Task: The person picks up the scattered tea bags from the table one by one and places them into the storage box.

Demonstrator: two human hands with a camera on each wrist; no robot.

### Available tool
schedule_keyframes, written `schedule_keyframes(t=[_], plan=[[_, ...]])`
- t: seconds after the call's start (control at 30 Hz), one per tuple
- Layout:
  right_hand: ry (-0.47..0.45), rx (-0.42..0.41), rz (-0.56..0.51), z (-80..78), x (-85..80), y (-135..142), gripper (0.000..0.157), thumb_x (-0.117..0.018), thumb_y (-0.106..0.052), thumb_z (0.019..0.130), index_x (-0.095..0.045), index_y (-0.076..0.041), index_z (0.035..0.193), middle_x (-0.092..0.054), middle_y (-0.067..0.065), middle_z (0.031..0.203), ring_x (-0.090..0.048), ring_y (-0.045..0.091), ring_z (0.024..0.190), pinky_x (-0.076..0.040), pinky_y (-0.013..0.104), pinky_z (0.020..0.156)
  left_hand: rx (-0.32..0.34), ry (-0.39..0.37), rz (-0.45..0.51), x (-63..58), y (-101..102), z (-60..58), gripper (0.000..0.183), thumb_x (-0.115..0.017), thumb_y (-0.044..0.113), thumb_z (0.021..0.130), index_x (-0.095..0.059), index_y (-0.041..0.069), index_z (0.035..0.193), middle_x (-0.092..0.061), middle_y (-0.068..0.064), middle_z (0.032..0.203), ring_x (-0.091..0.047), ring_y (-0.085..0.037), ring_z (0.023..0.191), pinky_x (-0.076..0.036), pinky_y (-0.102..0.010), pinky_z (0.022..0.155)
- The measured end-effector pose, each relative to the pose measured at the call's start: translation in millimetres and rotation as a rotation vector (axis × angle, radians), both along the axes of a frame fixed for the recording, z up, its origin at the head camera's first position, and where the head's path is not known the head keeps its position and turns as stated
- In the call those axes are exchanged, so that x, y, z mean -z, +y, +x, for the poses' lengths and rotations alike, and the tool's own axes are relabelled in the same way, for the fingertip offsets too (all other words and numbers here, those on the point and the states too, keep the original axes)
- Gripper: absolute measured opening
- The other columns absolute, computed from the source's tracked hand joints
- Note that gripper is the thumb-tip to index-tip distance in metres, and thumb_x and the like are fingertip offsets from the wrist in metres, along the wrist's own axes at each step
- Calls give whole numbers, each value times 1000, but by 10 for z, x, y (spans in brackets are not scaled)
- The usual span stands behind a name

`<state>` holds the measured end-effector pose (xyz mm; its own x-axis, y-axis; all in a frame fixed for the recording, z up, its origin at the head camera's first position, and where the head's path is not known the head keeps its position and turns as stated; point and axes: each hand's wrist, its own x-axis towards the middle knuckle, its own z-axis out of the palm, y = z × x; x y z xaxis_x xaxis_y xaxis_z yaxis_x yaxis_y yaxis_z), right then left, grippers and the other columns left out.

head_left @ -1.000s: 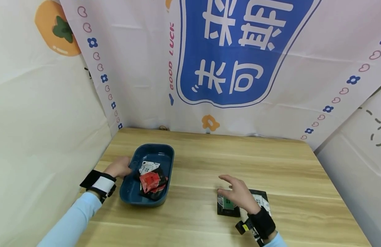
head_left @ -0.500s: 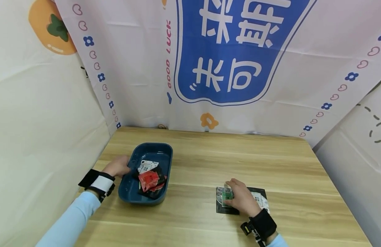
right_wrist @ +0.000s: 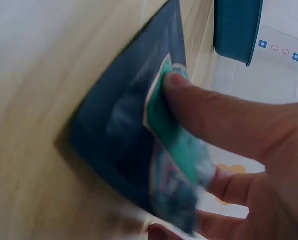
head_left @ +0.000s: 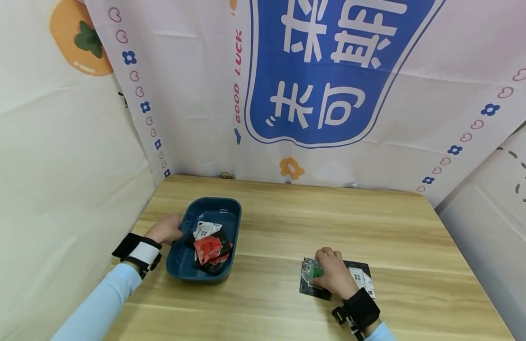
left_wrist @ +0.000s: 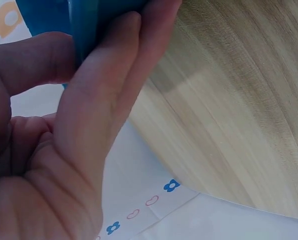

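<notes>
On the left, my left hand (head_left: 165,230) grips the near-left rim of a dark blue rectangular tub (head_left: 177,267). In the left wrist view its thumb and fingers pinch the tub's wall (left_wrist: 84,22). Several small sachets lie in the tub, among them a red sachet (head_left: 207,249) on top and a white one (head_left: 206,229). To the right, my right hand (head_left: 334,273) pinches a flat black sachet with a green label (head_left: 307,284). The right wrist view shows the thumb on the green label and the sachet (right_wrist: 119,120) bending, tilted from the tabletop. Its far fingers are partly hidden.
A black-and-white sachet (head_left: 361,278) lies on the table just right of my right hand, partly covered by it. The wooden table (head_left: 267,222) runs back to a printed cloth (head_left: 203,118), with pale cloth walls at both sides.
My right hand has come down from above the green-labelled sachet and its fingers have closed on it, buckling it. The left hand stays on the tub's rim.
</notes>
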<state>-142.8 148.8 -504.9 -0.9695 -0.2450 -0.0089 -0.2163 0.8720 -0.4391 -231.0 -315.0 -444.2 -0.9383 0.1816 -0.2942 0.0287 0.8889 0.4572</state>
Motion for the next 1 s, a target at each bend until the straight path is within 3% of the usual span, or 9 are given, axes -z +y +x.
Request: schedule_keyframes(t=[0.13,0.2,0.3,0.4,0.53,0.7,1.0], plan=[[-8,-2,-13,-39,-21,4,42,-87,-17,71,-61,-9,103,-60,8,93,-51,22,78,-40,34,66,-6,-3,-3,-3,4,6,21,-54,-6,76,-46,10,65,-49,-2,60,-49,-13,50,-43,-24,47],[-25,-4,-37,-67,-29,22,41,-86,-16,73,-62,-7,104,-58,5,80,-49,19,67,-37,33,62,-16,-5,-9,-4,5,7,21,-54,-6,75,-46,10,65,-49,-2,59,-48,-13,49,-42,-23,47],[-54,7,-90,-93,-23,64,43,-83,-14,76,-64,-3,113,-65,6,86,-57,22,71,-44,36,65,-21,-3,-11,2,-5,9,19,-55,-6,75,-47,9,66,-49,-2,60,-49,-13,50,-42,-23,47],[-110,24,-181,-135,8,101,34,-79,-14,81,-68,-3,111,-68,8,91,-61,21,75,-49,37,69,-18,-1,-10,19,-14,18,18,-55,-6,76,-48,8,67,-50,-3,61,-50,-14,51,-44,-24,48],[-180,78,-357,-198,33,122,14,-73,-16,88,-71,-6,96,-62,2,73,-51,14,62,-40,25,58,-21,0,-13,33,-23,29,20,-54,-6,76,-47,9,66,-49,-2,59,-49,-13,50,-43,-24,47],[-192,161,-495,-235,46,106,16,-70,-20,90,-71,-5,95,-62,0,71,-48,10,59,-38,22,55,-13,0,-20,6,-11,35,20,-55,-6,77,-47,9,66,-49,-2,59,-50,-13,49,-43,-24,47],[-216,200,-692,-313,20,-24,19,-70,-14,90,-71,2,100,-69,7,81,-55,10,64,-46,22,57,-21,1,-29,-31,24,33,22,-55,-6,76,-47,10,64,-47,0,57,-49,-12,47,-42,-21,45]])
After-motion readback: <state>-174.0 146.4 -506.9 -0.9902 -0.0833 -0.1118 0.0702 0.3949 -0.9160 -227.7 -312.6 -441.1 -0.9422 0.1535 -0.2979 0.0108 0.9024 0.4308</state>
